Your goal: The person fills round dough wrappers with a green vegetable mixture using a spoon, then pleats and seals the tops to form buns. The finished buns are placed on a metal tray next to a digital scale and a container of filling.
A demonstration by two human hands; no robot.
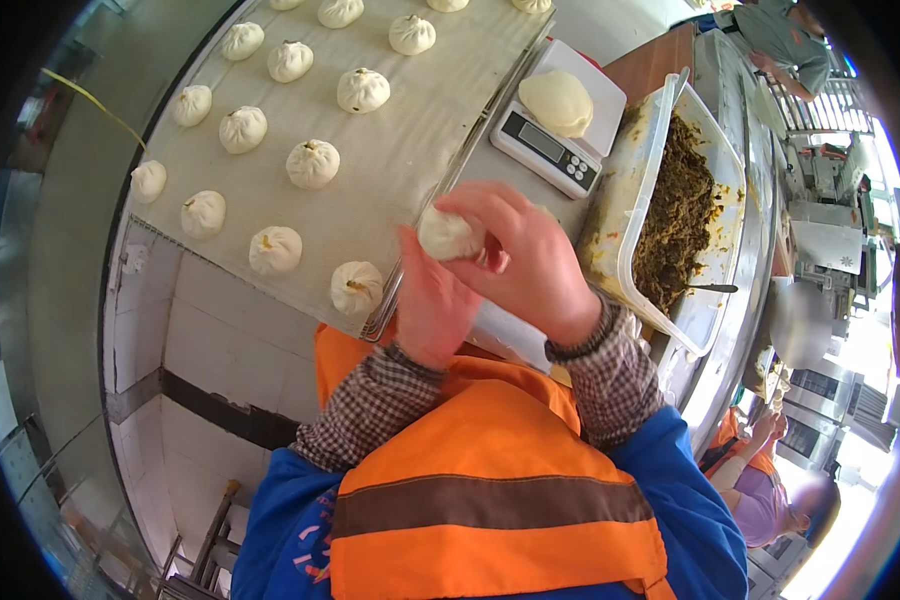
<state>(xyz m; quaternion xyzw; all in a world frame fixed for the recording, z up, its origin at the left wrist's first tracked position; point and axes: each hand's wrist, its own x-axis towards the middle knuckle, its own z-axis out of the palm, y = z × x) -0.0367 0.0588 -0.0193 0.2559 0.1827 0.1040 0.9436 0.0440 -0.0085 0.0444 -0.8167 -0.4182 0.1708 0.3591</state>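
A pale dough bun (450, 234) is held in my right hand (529, 259), its fingers and thumb curled around it. My left hand (436, 304) is right beside the bun on its lower left, slightly blurred. Its fingers are mostly hidden, so how firmly it touches the dough cannot be seen. Both hands are above the near right edge of a large tray (412, 150). Rows of pleated buns sit on that tray, the closest being a bun (356, 288) just left of my left hand.
Beyond my hands, a digital kitchen scale (547, 154) carries a dough lump (556, 103). On the right, a plastic tub (637, 225) contains brown filling (675, 217) and a utensil handle (714, 288). Another person (757, 480) works at lower right; one more person (780, 45) stands at upper right.
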